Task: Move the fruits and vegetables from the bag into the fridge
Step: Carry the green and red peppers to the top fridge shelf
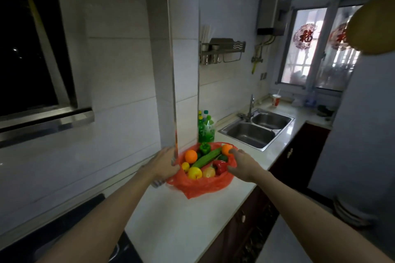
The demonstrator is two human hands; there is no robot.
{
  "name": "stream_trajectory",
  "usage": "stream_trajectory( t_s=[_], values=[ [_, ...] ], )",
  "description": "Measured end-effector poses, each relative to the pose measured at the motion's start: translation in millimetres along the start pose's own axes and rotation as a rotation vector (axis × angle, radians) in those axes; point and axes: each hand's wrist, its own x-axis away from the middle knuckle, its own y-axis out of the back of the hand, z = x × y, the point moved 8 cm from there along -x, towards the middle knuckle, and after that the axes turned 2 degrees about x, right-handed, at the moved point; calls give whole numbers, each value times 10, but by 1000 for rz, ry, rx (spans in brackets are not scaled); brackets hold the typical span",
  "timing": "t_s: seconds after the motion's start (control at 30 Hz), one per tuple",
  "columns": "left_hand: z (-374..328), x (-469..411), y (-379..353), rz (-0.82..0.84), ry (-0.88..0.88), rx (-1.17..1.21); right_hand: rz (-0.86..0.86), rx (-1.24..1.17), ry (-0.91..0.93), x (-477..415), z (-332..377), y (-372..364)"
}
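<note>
red plastic bag (201, 187), mouth wide, bright produce (206, 157) inside, rim in grip of left hand (164, 163) and right hand (242, 165)

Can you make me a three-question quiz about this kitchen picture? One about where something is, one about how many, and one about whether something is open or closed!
1. Where is the red bag?
A. on a chair
B. on the white counter
C. on the floor

2. How many basins does the sink have?
A. one
B. three
C. two

3. How is the top of the bag?
A. open wide
B. tied in a knot
C. zipped shut

Answers:
1 B: the bag rests on the counter, close to the tiled wall.
2 C: two steel basins lie side by side.
3 A: the cucumber and the red pepper show plainly inside it.
</note>
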Motion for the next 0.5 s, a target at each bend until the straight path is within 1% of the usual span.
stream_trajectory(
  t_s=[0.2,0.33,0.5],
  values=[
    [-137,-485,-226,68,-60,-15,-3,-16,-115,-162,-402,-23],
    [-227,-764,-374,55,-122,-35,-3,-28,-146,-227,-603,-85],
    [-303,-1095,-590,97,-139,-19,-6,-25,-178,-437,-906,-165]
  ],
)
